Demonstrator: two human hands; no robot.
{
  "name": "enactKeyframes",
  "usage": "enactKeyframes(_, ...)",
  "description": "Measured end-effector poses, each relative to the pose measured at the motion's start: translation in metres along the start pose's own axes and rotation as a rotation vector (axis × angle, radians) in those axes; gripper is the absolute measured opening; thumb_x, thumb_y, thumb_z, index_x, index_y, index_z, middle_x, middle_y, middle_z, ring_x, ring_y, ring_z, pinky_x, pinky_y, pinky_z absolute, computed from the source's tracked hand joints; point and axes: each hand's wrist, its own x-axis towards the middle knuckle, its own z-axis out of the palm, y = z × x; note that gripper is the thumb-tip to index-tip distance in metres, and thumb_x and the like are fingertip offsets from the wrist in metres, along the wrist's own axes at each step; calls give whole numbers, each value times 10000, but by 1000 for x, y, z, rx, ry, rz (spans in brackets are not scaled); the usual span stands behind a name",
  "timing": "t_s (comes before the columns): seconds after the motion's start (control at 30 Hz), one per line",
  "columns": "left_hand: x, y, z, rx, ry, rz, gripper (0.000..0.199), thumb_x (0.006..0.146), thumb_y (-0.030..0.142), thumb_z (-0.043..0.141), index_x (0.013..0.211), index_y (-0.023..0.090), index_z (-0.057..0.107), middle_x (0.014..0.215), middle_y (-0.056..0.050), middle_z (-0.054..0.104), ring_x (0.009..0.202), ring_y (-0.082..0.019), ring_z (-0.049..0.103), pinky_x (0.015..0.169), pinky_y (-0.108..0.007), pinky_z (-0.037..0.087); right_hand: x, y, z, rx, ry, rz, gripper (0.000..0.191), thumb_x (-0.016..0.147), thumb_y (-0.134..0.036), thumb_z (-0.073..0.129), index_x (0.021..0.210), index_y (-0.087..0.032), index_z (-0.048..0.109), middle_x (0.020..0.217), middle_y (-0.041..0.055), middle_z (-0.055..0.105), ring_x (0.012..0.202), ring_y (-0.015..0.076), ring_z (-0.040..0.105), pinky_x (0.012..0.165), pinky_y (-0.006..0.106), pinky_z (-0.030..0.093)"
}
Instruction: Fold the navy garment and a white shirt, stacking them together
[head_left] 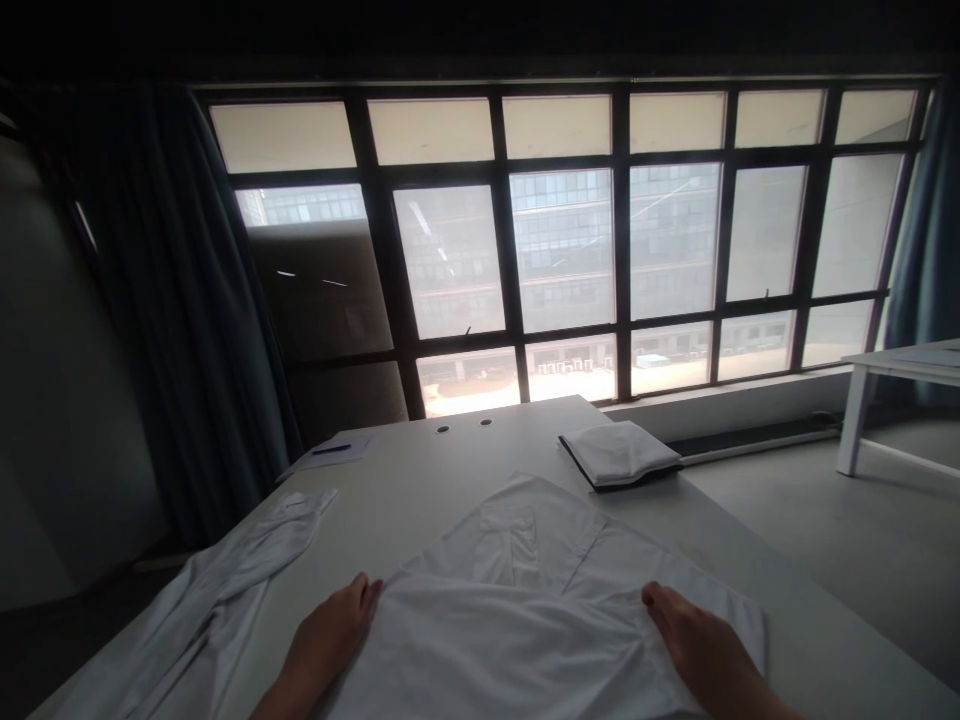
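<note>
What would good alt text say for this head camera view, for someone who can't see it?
A person's left hand and right hand rest on a white coat spread on a long white table. A second white garment lies to the left, and a folded white cloth with a dark edge lies farther along, before a large window.

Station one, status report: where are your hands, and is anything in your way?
Left hand and right hand flat on white garment. Garment spread on white table. Crumpled white garment alongside, folded white cloth beyond; neither on it.
</note>
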Motion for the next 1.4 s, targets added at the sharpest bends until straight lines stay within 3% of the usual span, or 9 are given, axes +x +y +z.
enactKeyframes(0.27, -40, -45, 0, 71, -26, 17, 593, 991, 504, 183, 1115, 189, 670, 1192, -141, 725, 1094, -286, 687, 912, -425, 493, -2, -3, 5, -59, 18, 28, 286, 1018, -331, 380, 1082, -262, 650, 1030, 60, 773, 862, 244, 752, 706, 314, 543)
enactKeyframes(0.4, -47, -50, -1, 62, -34, 9, 603, 1011, 508, 157, 1065, 207, 677, 1074, -116, 761, 1000, -279, 717, 850, -415, 510, -2, -1, 6, -54, 15, 20, 310, 1036, -330, 350, 1091, -256, 647, 1022, 58, 763, 850, 233, 746, 700, 317, 543)
enactKeyframes(0.53, -42, -49, -3, 149, 46, 56, 493, 1002, 423, 258, 1163, 181, 655, 1191, -130, 723, 1108, -273, 674, 913, -402, 505, 2, -7, -3, -143, 62, 1, 277, 1001, -287, 399, 1018, -256, 674, 931, 74, 712, 819, 256, 714, 680, 355, 539)
enactKeyframes(0.7, -38, -22, 4, 170, 155, 259, 413, 994, 307, 325, 1158, 231, 696, 1207, -96, 717, 1123, -257, 654, 1000, -432, 480, 3, -34, -20, -86, 88, -225, 266, 943, -243, 513, 1135, -293, 689, 1195, 93, 678, 1104, 283, 648, 962, 446, 507)
enactKeyframes(0.8, -41, 9, 16, 70, 128, 419, 384, 1008, 413, 401, 1286, 336, 654, 1347, -40, 676, 1236, -239, 617, 1071, -406, 469, -1, -47, -19, 4, -62, -380, 366, 962, -397, 555, 1313, -324, 630, 1385, 89, 622, 1252, 292, 593, 1044, 433, 481)
enactKeyframes(0.9, -44, 34, 29, 8, 33, 538, 539, 982, 579, 450, 1503, 443, 415, 1574, 18, 448, 1438, -268, 435, 1192, -459, 363, -1, -47, -13, 17, -233, -463, 587, 965, -539, 530, 1511, -343, 443, 1545, 103, 467, 1383, 350, 478, 1110, 517, 426)
enactKeyframes(1.03, -49, 41, 36, 24, -67, 480, 668, 960, 699, 387, 1556, 468, 196, 1658, 21, 163, 1523, -348, 189, 1217, -634, 203, 1, -37, -9, 36, -359, -427, 692, 962, -619, 484, 1573, -393, 254, 1614, 79, 284, 1457, 399, 318, 1152, 643, 313)
enactKeyframes(1.27, -53, 25, 25, 70, -96, 243, 806, 943, 755, 304, 1569, 248, 274, 1652, -84, 182, 1532, -306, 166, 1247, -545, 191, 1, -40, -29, 130, -430, -309, 739, 899, -614, 573, 1555, -387, 322, 1622, 80, 262, 1479, 410, 261, 1172, 674, 212)
enactKeyframes(1.4, -57, 61, 26, 29, -107, 362, 734, 977, 649, 358, 1580, 242, 268, 1656, -56, 165, 1534, -309, 168, 1254, -534, 204, 16, -79, -33, 168, -446, -367, 762, 840, -490, 653, 1535, -289, 414, 1633, 117, 267, 1503, 391, 222, 1203, 607, 186)
